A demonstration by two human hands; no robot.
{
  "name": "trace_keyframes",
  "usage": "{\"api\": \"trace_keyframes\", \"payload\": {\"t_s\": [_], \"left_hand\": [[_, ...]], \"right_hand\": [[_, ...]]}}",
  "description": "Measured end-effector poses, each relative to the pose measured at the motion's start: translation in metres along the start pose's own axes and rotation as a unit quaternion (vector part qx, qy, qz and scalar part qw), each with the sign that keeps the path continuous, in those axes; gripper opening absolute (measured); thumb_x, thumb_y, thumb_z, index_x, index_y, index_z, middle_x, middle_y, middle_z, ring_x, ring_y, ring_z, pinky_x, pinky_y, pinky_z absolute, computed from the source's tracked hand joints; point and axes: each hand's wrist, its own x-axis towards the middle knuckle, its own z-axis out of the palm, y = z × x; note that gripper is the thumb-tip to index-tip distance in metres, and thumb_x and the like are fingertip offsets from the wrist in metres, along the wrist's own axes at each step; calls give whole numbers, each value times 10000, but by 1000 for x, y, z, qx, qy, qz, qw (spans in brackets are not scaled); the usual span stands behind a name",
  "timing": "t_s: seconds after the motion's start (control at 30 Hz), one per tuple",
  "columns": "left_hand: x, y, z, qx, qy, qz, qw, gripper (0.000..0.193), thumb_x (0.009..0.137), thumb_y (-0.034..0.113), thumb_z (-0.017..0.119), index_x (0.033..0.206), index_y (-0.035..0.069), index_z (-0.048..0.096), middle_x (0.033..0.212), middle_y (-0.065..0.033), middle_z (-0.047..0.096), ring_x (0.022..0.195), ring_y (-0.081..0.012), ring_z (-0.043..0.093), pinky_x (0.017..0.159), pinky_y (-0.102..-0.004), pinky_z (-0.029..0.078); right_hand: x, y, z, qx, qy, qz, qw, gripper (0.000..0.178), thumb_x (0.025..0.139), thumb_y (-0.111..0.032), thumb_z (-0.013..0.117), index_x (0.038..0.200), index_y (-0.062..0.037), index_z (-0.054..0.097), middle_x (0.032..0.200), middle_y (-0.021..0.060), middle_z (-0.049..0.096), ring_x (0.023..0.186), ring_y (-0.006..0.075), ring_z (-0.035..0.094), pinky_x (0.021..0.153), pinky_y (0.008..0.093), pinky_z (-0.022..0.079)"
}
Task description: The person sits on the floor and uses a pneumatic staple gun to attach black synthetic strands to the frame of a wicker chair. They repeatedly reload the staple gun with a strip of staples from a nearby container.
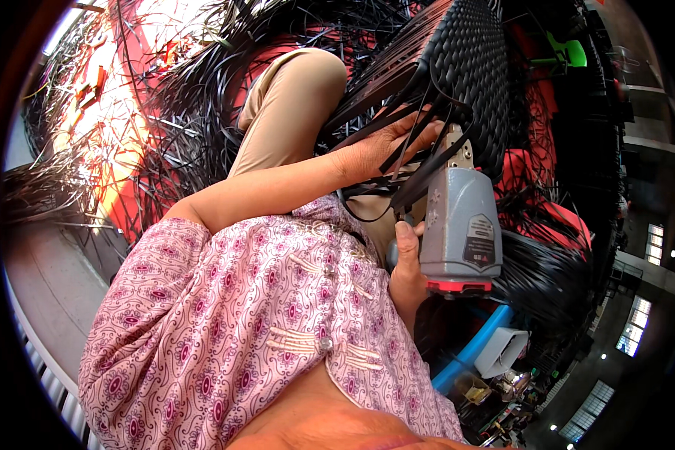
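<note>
A black woven panel (pixel 472 82), braided from flat plastic strips, stands tilted in front of me at the upper right. My left hand (pixel 397 140) reaches to its lower edge, fingers curled on loose black strips (pixel 420 184) that hang there. In my right hand (pixel 407 259) is a grey staple gun (pixel 463 217) with a red end cap; the thumb shows beside its body, while most of the fingers are hidden behind it. The tool's metal nose (pixel 459 148) points up at the panel's lower edge, close to my left fingertips. Whether it touches the frame, I cannot tell.
Heaps of loose black strips (pixel 195 112) cover the red surface at the left and far side. A thick strip bundle (pixel 547 281) lies at the right. Beyond the panel is a green object (pixel 566 51). A blue edge (pixel 472 349) and a white container (pixel 502 352) sit lower right.
</note>
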Motion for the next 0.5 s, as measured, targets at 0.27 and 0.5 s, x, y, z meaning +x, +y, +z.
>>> {"api": "trace_keyframes", "payload": {"t_s": [0.27,0.5], "left_hand": [[6,8,-7,-248,62,-192,947,316,1002,62,474,1275,-93,509,1212,-134,584,1190,-226,539,1093,-352,422],[-1,3,-6,-380,71,-182,904,374,950,24,497,1302,-101,479,1235,-145,564,1241,-264,492,1169,-450,294]], "right_hand": [[1,-2,5,-22,19,-31,999,405,828,-237,747,1150,-38,603,1093,117,593,1002,281,553,910,402,422],[5,-3,14,-43,50,-68,995,416,835,-266,744,1158,-41,612,1115,129,602,1022,297,562,923,415,425]]}}
